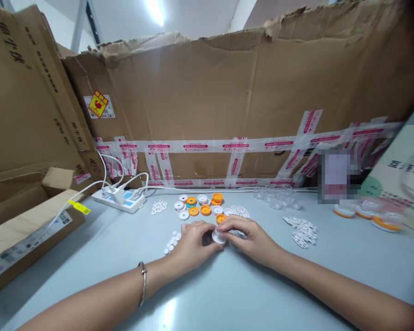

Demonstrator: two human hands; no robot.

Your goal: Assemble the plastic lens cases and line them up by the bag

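My left hand (196, 242) is closed round the side of a small white round piece (218, 238), thumb in front and fingers behind. From the other side, the thumb and fingers of my right hand (250, 235) pinch at its top, where something pale or clear shows; the fingertips partly hide it. Just beyond the hands lie orange rings (205, 210) and white rings (184, 215), some stacked. Small white caps (172, 242) are scattered beside my left hand. White perforated discs (239, 211) lie behind my right hand.
Clear domes (279, 197) cluster at the back, with a pile of white perforated discs (301, 231) nearer. Orange-and-white pieces with clear tops (386, 222) stand at right. A power strip (120, 200) and an opened carton (31, 225) are left. A large cardboard sheet (207, 92) walls the back.
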